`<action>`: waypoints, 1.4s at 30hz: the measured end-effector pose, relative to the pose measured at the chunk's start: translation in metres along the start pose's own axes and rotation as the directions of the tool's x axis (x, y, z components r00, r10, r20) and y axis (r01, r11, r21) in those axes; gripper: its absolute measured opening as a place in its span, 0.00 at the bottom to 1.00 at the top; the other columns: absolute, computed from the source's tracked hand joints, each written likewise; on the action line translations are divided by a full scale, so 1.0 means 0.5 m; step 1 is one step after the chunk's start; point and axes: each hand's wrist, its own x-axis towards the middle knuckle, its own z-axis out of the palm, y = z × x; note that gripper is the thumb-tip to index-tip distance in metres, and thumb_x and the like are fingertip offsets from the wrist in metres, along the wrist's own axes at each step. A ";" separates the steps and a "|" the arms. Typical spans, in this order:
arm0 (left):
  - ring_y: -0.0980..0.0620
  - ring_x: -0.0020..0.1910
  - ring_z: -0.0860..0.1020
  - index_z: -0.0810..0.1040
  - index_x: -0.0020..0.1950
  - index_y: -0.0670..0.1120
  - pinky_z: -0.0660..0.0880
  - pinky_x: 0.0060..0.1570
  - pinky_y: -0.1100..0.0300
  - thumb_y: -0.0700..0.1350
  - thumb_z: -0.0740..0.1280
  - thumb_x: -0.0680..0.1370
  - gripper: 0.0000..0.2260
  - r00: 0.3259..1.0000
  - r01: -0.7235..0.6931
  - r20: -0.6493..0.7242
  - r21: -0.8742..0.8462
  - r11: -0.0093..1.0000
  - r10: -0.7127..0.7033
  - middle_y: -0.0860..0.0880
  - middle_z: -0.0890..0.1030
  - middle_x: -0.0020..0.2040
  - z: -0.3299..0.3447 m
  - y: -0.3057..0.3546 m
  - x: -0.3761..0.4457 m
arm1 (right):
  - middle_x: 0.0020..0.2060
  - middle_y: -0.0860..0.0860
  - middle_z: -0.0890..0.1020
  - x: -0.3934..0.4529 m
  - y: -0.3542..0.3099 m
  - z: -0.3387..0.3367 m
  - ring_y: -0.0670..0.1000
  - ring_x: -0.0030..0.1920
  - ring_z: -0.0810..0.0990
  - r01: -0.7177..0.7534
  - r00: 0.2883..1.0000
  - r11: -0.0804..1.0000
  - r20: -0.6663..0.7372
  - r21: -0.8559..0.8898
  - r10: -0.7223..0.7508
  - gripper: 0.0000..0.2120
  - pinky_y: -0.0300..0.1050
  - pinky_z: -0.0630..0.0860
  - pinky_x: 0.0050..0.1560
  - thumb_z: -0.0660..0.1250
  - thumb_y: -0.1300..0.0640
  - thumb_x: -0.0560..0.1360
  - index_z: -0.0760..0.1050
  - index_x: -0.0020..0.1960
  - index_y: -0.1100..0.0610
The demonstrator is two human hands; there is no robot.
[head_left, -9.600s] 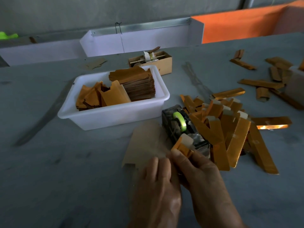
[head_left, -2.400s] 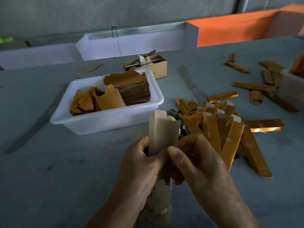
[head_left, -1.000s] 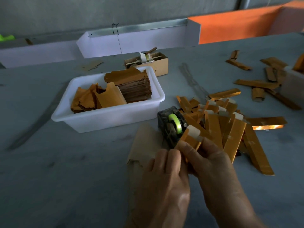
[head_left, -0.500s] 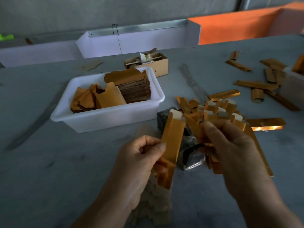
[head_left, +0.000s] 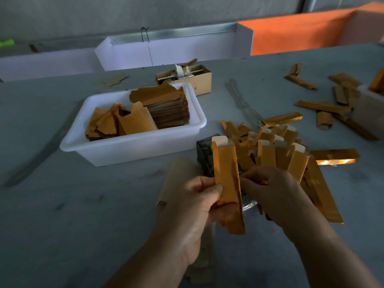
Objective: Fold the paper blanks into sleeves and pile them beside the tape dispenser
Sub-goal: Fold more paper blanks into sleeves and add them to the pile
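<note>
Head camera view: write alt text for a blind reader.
Both hands hold a folded gold paper sleeve upright above a grey table. Behind it lie a pile of finished gold sleeves and a white plastic tub of flat blanks.

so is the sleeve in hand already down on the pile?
No, the left hand pinches the gold sleeve upright above the table, in front of the tape dispenser and apart from the pile.

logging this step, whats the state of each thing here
folded sleeve: upright, off the table, pinched by both hands
left hand: grips sleeve
right hand: pinches sleeve edge
tape dispenser: mostly hidden behind sleeve
sleeve pile: heaped right of dispenser
white tub: holds flat blanks
</note>
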 end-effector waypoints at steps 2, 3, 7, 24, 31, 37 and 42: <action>0.50 0.38 0.84 0.80 0.50 0.39 0.81 0.37 0.61 0.38 0.65 0.78 0.05 1.000 0.002 -0.018 0.020 1.000 -0.001 0.43 0.85 0.43 0.004 -0.007 0.005 | 0.28 0.46 0.76 0.003 -0.002 0.000 0.34 0.25 0.74 -0.009 1.000 1.000 0.011 -0.027 0.009 0.06 0.29 0.64 0.25 0.67 0.50 0.74 0.75 0.37 0.47; 0.50 0.39 0.84 0.80 0.51 0.39 0.81 0.39 0.60 0.38 0.65 0.78 0.06 1.000 -0.001 -0.024 0.028 1.000 0.001 0.43 0.85 0.44 0.005 -0.010 0.006 | 0.28 0.46 0.76 0.004 -0.005 -0.001 0.34 0.25 0.74 -0.006 1.000 1.000 0.015 -0.027 0.006 0.07 0.29 0.64 0.23 0.67 0.50 0.74 0.75 0.37 0.47; 0.50 0.40 0.84 0.80 0.50 0.39 0.81 0.40 0.60 0.38 0.65 0.78 0.05 0.999 -0.043 -0.022 0.040 0.998 0.044 0.44 0.85 0.43 0.010 -0.016 0.007 | 0.35 0.46 0.80 0.003 -0.008 0.007 0.42 0.35 0.79 0.002 1.000 0.990 -0.023 0.141 0.002 0.07 0.35 0.72 0.33 0.67 0.55 0.74 0.78 0.37 0.51; 0.55 0.34 0.82 0.79 0.49 0.38 0.78 0.33 0.65 0.38 0.65 0.78 0.05 0.988 -0.151 0.020 0.089 0.984 0.150 0.46 0.83 0.39 0.009 -0.016 0.002 | 0.46 0.43 0.74 -0.046 0.008 0.016 0.45 0.45 0.75 0.065 0.979 0.997 -0.191 -0.048 -0.073 0.09 0.37 0.71 0.41 0.70 0.57 0.72 0.75 0.34 0.52; 0.58 0.34 0.80 0.79 0.50 0.41 0.77 0.34 0.67 0.40 0.65 0.78 0.05 0.974 -0.223 0.118 0.313 0.923 0.195 0.47 0.81 0.42 0.004 -0.007 0.002 | 0.48 0.45 0.76 -0.054 0.019 0.029 0.45 0.45 0.76 0.073 0.966 0.996 -0.244 -0.048 -0.083 0.06 0.35 0.70 0.40 0.70 0.58 0.72 0.77 0.36 0.53; 0.61 0.30 0.80 0.79 0.50 0.45 0.77 0.34 0.68 0.43 0.65 0.79 0.04 0.966 -0.257 0.145 0.410 0.875 0.215 0.52 0.81 0.38 0.003 -0.004 -0.001 | 0.46 0.38 0.74 -0.054 0.024 0.031 0.39 0.43 0.75 0.084 0.971 0.996 -0.227 0.013 -0.079 0.08 0.30 0.66 0.38 0.70 0.57 0.72 0.75 0.36 0.49; 0.60 0.30 0.80 0.80 0.49 0.46 0.77 0.33 0.68 0.43 0.65 0.79 0.04 0.969 -0.244 0.138 0.423 0.873 0.204 0.53 0.81 0.36 0.003 -0.004 -0.001 | 0.44 0.34 0.72 -0.054 0.029 0.032 0.40 0.42 0.75 0.085 0.970 0.996 -0.228 0.016 -0.079 0.10 0.30 0.65 0.37 0.69 0.58 0.73 0.73 0.35 0.47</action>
